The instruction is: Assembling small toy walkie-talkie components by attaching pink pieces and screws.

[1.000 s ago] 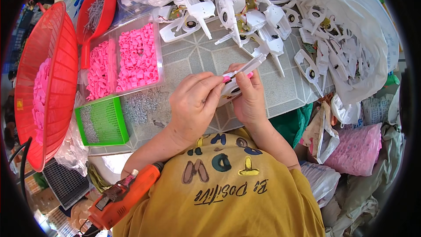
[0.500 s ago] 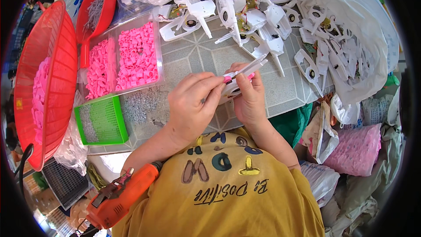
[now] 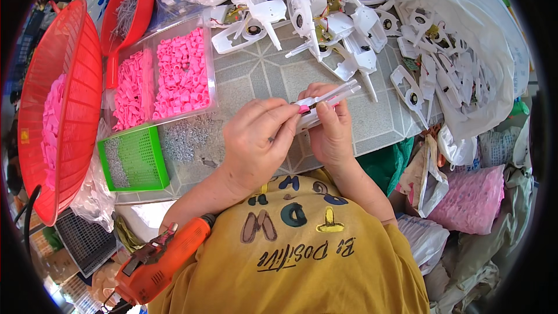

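In front of my chest, both hands meet over a white plastic toy housing [image 3: 347, 89]. My right hand [image 3: 332, 134] is closed round it, thumb on the near side, with its long narrow end pointing up and right. A small pink plastic part [image 3: 303, 109] is pinched in the fingertips of my left hand [image 3: 258, 136], pressed against the housing. Another bit of pink shows by my right thumb; my fingers hide most of the housing's body. Left of my hands stands a clear divided tray [image 3: 213, 75] with many small pink parts.
Loose screws [image 3: 185, 139] lie beside a green basket [image 3: 164, 166]. A red scoop [image 3: 145, 14] and red colander [image 3: 87, 110] stand left. White housings with speakers [image 3: 343, 29] pile up behind; more fill a white bag [image 3: 494, 93]. An orange power drill [image 3: 165, 264] hangs by my left arm.
The white housing has tilted in my right hand, so that two prongs now show at its far end. Both hands stay almost in place, the left still pinching the pink part.
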Demonstrator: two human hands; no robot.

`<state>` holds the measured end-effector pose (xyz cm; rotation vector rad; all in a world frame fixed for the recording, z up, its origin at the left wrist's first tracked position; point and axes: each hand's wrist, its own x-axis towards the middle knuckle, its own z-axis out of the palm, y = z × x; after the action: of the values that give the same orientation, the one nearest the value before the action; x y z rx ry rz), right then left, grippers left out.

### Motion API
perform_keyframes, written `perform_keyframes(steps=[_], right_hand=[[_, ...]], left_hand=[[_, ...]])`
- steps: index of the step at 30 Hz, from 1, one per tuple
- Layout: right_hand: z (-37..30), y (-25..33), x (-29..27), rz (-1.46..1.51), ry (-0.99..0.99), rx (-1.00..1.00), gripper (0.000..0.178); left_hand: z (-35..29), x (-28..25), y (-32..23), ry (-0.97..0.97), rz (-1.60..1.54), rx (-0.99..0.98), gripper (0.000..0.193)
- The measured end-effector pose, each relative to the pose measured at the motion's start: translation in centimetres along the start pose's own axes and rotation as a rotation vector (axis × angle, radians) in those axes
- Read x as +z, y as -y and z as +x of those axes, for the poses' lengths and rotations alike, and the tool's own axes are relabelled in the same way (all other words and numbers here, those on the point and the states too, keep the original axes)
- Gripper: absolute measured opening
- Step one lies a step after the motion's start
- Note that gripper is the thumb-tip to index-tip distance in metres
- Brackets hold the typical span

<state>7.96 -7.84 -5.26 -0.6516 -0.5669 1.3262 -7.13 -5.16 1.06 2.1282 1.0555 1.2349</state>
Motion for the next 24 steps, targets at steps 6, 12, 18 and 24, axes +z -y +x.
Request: perform_keyframes(steps=[6,12,18,24], right_hand=[[0.0,0.1,0.5,-0.065,-0.007,-0.007,0.035],[-0.2,-0.3,-0.3,-0.052,-0.018,0.005,0.042],[-0.4,1.0,0.4,0.018,0.049,0.086,0.044],[-0.2,1.0,0.1,-0.005,0.098,0.094,0.048]], left_hand=[[-0.6,0.6,0.2,-0.045,0.054,0.021,0.022],[-0.4,0.6,-0.1,-0.013,-0.020,-0.117,0.018],[-0.1,0.3,0.0,-0.026,-0.077,-0.170,0.016],[0.0,-0.2,-0.1,-0.023,-0.075,-0.178,0.015]])
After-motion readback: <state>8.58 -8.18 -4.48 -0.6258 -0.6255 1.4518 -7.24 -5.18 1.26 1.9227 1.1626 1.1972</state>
